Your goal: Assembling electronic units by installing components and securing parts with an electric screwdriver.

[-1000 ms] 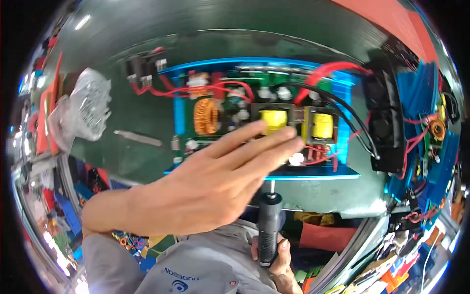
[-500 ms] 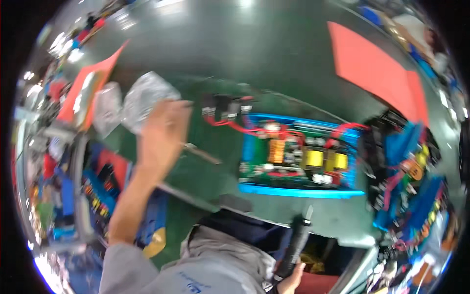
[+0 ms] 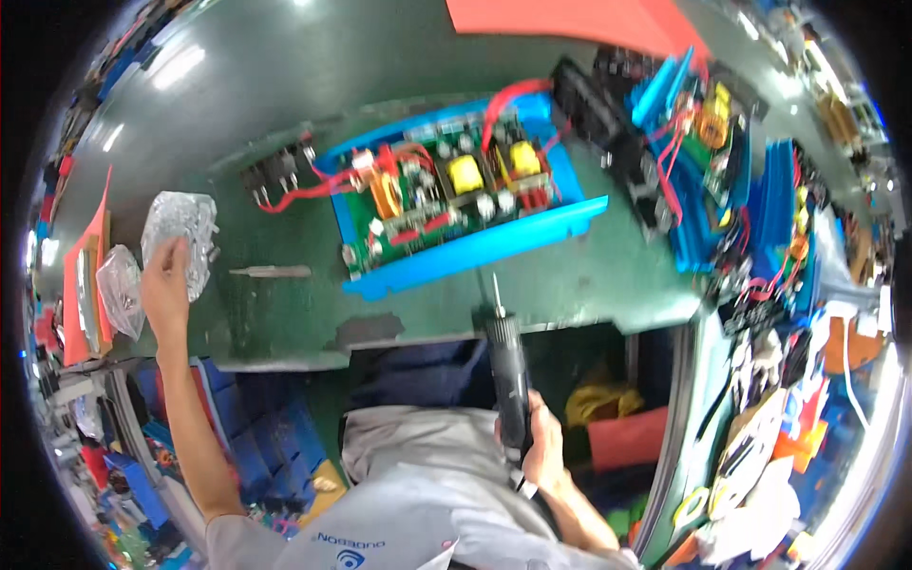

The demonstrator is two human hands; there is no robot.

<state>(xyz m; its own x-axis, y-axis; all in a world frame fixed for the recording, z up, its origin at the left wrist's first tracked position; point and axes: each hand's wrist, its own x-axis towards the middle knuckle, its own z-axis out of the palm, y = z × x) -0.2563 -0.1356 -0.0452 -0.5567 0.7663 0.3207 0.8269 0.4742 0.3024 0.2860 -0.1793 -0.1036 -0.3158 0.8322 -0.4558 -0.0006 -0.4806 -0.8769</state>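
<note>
My left hand (image 3: 165, 285) reaches to a clear plastic bag (image 3: 180, 217) on the left of the bench. Its fingers are pinched together over the bag's near part; what they hold, if anything, is hidden. In my right hand (image 3: 543, 443) is a black electric screwdriver (image 3: 511, 370), its bit pointing up and away over the bench's front edge. Beyond the bit lies an open blue metal housing (image 3: 475, 245) with a green circuit board (image 3: 418, 195) inside. Red wires link the board to a black socket panel (image 3: 277, 176) at its left.
A thin hand tool (image 3: 272, 272) lies between bag and housing. A second plastic bag (image 3: 122, 290) sits at far left. Right of the housing are a black end piece (image 3: 617, 142) and more blue housings (image 3: 698, 204) with boards. An orange-red sheet (image 3: 570, 21) lies at the back.
The whole view has shifted, with the housing now farther left and tilted. My left hand remains at the bag, its fingers now less blurred. The screwdriver and right hand show more fully.
</note>
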